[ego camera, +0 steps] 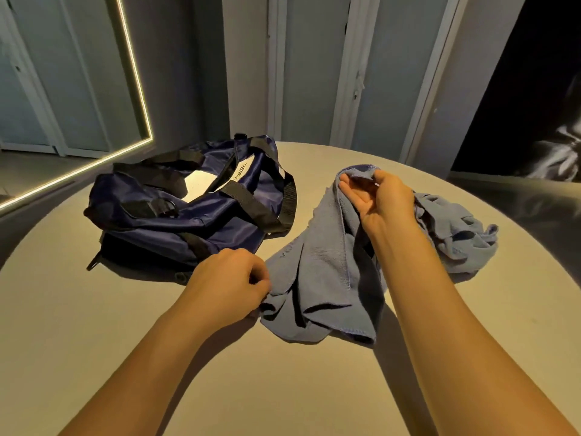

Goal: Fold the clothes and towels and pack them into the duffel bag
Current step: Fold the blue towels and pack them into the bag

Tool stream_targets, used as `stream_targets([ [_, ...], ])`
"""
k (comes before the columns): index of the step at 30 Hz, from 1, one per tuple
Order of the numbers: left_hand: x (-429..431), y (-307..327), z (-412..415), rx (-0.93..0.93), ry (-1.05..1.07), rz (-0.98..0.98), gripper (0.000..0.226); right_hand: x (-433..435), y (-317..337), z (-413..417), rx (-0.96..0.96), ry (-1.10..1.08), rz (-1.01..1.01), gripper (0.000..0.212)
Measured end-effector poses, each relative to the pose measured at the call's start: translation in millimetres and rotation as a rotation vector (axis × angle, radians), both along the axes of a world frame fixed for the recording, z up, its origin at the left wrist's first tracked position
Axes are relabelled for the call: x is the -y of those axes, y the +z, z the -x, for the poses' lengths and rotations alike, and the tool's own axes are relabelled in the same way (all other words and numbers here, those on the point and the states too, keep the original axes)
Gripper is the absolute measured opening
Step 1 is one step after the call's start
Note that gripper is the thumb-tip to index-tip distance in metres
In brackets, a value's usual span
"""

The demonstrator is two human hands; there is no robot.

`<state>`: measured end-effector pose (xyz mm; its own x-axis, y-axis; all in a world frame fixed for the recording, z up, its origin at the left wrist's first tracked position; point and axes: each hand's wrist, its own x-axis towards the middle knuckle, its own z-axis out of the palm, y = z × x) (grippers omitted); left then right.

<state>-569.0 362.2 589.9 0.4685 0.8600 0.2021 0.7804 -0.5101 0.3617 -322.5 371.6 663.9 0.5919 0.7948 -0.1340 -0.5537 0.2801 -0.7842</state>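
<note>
Blue towel [323,278], one, lies bunched in loose folds on a round pale table [283,388], right of centre, and both of the person's bare hands hold it. The left hand [229,281] sits at the towel's near left edge with its fingers curled, pinching a bit of the cloth; the fingertips are tucked under the hand and cannot be seen. The right hand [380,196] holds the towel's far corner lifted off the table, thumb on top and fingers close together beneath the hem.

One navy duffel bag [188,215] lies slumped on the table's left side, just beside the towel but not touching it. Black straps [251,199] cross over it; they overlap, so their number is hard to count. One white label [240,171] shows on the bag, with a strap covering part of its lettering.

One more blue crumpled cloth [456,234] lies in a heap behind the right forearm, which hides part of it; whether it is a garment or another towel cannot be told. Faint lettering on the towel is too dim to read.

One lit-edged mirror [135,89] stands at the upper left, cut off by the frame.
</note>
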Motion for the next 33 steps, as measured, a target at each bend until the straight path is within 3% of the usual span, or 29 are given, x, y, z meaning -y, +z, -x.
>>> stream_targets([
  [3, -4.3, -1.5, 2.0, 0.092, -0.007, 0.032, 0.012, -10.6, -2.7, 0.9, -0.006, -0.013, -0.005, 0.026],
  [7, -0.2, -6.2, 0.0, -0.006, -0.081, -0.039, 0.035, -16.9, -10.6, -7.2, -0.003, -0.006, -0.009, 0.025],
  [13, 1.7, -23.1, -12.4, 0.076, -0.092, -0.136, 0.027, -13.2, -24.5, -16.4, -0.011, 0.025, 0.029, 0.017],
  [15, -0.7, -25.1, -11.6, 0.219, -0.052, -0.099, 0.023, -12.6, -24.2, -18.3, -0.021, 0.033, 0.018, 0.012],
  [19, 2.7, -19.2, -10.8, 0.692, 0.124, -0.151, 0.030, -13.4, -26.1, -17.3, 0.027, 0.042, 0.014, 0.011],
  [22, 25.1, -4.5, -26.8, 0.918, 0.128, -0.250, 0.014, -14.1, -28.6, -16.7, 0.037, 0.046, 0.024, 0.018],
  [24, 41.0, 2.4, -45.1, 0.877, 0.002, -0.325, 0.012, -13.9, -28.0, -16.5, 0.032, 0.055, 0.024, 0.021],
  [29, 53.3, -24.4, -91.0, 0.334, -0.256, -0.438, 0.016, -8.4, -18.2, -19.9, 0.081, 0.120, 0.033, 0.004],
  [33, 45.9, -48.1, -99.5, 0.258, -0.230, -0.308, 0.019, -2.0, -18.5, -31.8, 0.330, 0.163, 0.125, 0.007],
])
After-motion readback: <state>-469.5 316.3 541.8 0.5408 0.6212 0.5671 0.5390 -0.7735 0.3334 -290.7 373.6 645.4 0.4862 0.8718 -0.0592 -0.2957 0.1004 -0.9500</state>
